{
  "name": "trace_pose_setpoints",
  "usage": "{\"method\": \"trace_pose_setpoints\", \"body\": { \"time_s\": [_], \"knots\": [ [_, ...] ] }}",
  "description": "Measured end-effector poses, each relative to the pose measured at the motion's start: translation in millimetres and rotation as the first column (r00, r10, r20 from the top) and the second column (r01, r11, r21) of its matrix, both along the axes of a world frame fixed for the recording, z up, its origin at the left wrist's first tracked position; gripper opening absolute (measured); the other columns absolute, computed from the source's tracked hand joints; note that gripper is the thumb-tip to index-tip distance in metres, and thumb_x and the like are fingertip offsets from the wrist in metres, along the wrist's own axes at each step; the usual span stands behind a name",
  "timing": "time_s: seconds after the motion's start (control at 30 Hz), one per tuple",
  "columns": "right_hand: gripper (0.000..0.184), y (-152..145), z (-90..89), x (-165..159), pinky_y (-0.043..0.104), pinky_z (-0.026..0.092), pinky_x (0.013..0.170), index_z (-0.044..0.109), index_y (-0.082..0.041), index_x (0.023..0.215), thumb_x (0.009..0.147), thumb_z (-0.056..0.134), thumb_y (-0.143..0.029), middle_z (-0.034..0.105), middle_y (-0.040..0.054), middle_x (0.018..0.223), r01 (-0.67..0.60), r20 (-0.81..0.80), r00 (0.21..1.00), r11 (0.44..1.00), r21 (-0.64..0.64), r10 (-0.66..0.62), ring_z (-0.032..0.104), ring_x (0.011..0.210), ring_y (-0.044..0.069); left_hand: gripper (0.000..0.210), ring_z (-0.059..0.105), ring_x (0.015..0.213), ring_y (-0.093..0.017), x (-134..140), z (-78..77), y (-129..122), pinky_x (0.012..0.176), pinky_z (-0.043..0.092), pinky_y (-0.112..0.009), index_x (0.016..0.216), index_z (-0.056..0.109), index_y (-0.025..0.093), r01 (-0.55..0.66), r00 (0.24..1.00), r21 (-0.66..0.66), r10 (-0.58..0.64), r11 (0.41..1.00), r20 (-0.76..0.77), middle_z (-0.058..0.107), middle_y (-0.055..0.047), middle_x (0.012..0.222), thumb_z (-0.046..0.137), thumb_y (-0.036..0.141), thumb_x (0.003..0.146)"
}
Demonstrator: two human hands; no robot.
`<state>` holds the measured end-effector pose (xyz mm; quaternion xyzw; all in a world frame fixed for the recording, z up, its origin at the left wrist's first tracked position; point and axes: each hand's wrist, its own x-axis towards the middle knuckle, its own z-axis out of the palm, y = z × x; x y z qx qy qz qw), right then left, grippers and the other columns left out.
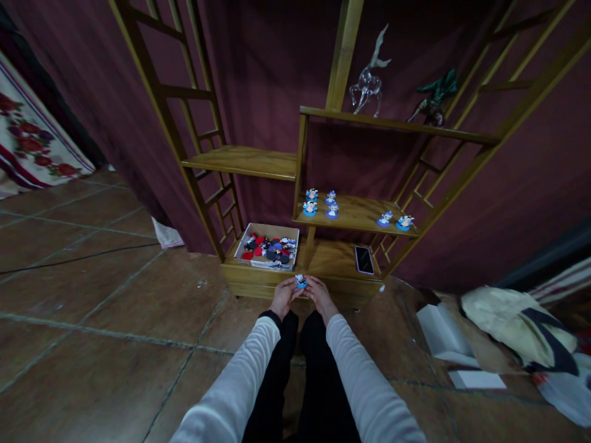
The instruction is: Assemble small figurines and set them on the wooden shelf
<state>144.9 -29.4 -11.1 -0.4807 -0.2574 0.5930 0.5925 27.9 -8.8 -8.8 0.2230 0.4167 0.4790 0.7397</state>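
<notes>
Between my two hands is a small figurine point(301, 282) with a blue base, held just in front of the shelf unit's low front edge. My left hand point(282, 296) pinches it from the left, and my right hand point(319, 293) grips it from the right. Just beyond the left hand, an open cardboard box point(272, 265) holds many loose figurines with red, black and purple bases. Several similar figurines stand on the middle shelf point(355, 212): blue-based ones point(309, 208) and purple-based ones point(332, 210) at its left, and a purple one point(385, 218) beside a blue one point(405, 222) at its right.
A phone point(364, 260) lies on the bottom shelf at right. Higher up stand a clear deer ornament point(368, 86) and a dark green-brown ornament point(434, 101). White boxes point(446, 335) and a cream bag point(517, 323) rest on the floor at right. A black cable point(83, 261) crosses the tiles.
</notes>
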Motion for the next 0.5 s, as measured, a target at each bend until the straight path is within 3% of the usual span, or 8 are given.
{"method": "trace_pose_setpoints", "body": {
  "time_s": [0.5],
  "knots": [
    [0.034,-1.9,2.0,-1.6,0.027,0.049,0.064,0.064,-0.019,0.083,0.057,0.071,-0.041,0.069,0.0028,0.079,-0.022,0.038,0.999,1.000,-0.001,0.022,0.063,0.067,0.015,0.008,0.064,0.060,-0.011,-0.2,0.2,-2.1,0.061,0.054,-0.021,0.080,0.062,0.009,0.001,0.999,0.009,0.000,1.000,-0.036,0.066,-0.007,0.070,0.064,0.008,0.073]
  ]
}}
